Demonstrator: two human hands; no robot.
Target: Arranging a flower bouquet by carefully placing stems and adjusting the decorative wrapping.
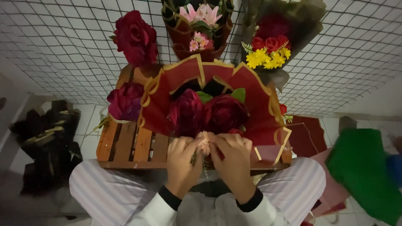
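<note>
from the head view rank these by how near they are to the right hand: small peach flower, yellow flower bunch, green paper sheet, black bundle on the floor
1. The small peach flower, touching the fingers of the right hand.
2. The green paper sheet, on the floor to the right.
3. The yellow flower bunch, up in the right back bouquet; too close to the green sheet to rank firmly.
4. The black bundle, far left on the floor.

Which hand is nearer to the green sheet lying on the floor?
The right hand is nearer. The green sheet lies on the floor far out to its right. The left hand sits on the other side of the small pink flower, farther away.
</note>
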